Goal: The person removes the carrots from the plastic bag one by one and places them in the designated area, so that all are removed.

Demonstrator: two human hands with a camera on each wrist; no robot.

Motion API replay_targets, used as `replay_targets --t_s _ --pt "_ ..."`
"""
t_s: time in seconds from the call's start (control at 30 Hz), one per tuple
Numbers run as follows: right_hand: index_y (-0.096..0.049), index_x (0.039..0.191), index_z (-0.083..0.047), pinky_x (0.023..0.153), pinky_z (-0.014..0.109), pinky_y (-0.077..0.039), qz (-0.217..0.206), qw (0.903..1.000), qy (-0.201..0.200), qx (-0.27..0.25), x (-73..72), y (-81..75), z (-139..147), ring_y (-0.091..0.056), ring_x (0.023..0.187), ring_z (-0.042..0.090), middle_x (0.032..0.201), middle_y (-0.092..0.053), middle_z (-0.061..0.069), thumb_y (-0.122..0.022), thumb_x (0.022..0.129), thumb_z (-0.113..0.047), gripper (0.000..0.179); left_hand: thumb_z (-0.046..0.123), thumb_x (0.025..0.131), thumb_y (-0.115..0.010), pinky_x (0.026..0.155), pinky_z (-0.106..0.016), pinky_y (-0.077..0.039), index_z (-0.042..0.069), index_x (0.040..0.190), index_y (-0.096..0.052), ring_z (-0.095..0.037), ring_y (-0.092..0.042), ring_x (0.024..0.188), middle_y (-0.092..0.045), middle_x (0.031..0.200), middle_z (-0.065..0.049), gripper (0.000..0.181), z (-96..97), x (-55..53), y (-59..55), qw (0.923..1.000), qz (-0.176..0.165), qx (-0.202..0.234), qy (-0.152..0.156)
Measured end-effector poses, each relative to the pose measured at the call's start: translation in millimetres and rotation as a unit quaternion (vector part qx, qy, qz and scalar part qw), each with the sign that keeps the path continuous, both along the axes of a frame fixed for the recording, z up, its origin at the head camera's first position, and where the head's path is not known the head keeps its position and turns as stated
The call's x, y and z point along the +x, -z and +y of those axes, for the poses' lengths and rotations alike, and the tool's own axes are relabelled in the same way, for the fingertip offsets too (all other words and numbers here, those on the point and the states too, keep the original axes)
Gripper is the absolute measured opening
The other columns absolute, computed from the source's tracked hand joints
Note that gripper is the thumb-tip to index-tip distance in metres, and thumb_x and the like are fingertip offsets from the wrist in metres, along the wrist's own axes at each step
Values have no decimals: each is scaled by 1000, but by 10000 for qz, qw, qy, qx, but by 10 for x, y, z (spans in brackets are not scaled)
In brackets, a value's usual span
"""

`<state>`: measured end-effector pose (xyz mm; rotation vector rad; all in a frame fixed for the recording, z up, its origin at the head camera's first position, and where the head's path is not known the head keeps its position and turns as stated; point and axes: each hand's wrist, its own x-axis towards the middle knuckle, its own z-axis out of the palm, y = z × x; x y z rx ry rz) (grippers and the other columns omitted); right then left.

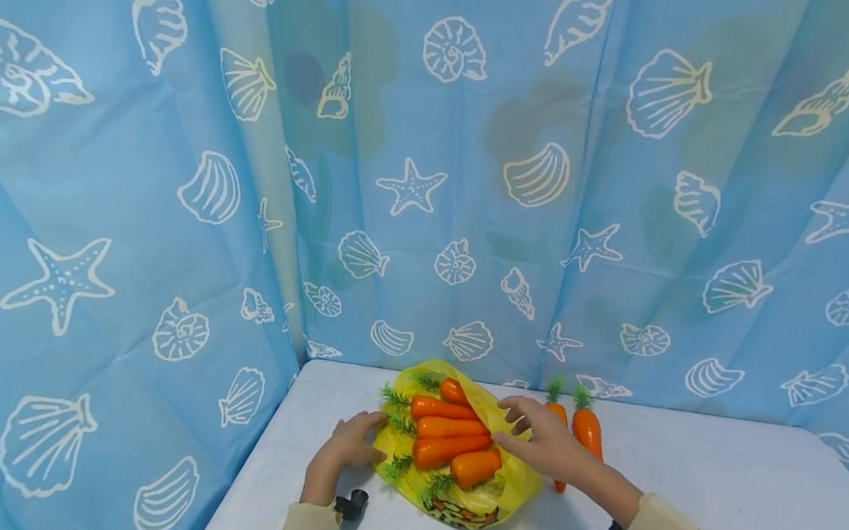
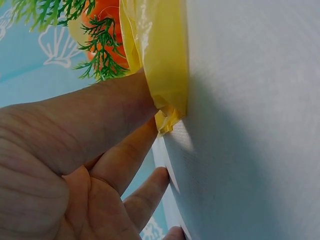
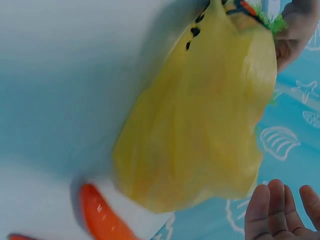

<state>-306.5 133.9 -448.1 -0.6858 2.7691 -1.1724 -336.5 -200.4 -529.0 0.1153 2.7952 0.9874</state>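
Several orange carrots with feathery green tops lie in the open mouth of a yellow plastic bag. At the bag's left edge is my left hand, thumb and fingers spread apart. Its thumb touches the yellow plastic in the left wrist view. Over the bag's right side my right hand hovers, fingers extended and apart from the plastic in the right wrist view. Right of the bag lie a carrot, partly hidden by my right hand, and another carrot.
A white-covered table bears everything. Behind and to the left hangs a blue curtain printed with white shells and starfish, meeting in a corner at the table's back left.
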Motion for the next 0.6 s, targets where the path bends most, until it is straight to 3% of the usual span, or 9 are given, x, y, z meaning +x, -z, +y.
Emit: replay_targets --t_s 0.37,0.6 --pt "-56 129 -7 77 29 -59 -274 9993 -145 -194 69 98 -307 -61 97 20 110 -62 11 -72 90 -33 50 14 80 -80 121 -65 -11 11 139 -57 -42 -34 143 -51 147 -16 63 -2 9 -2 10000 7 11 -28" --pt "-55 129 -5 84 42 -58 -382 9988 -313 -50 75 183 -384 -61 98 20 112 -63 10 -71 90 -33 50 14 79 -80 120 -65 -10 11 139 -57 -43 -34 143 -51 147 -17 64 13 25 -30 10000 -7 72 -55"
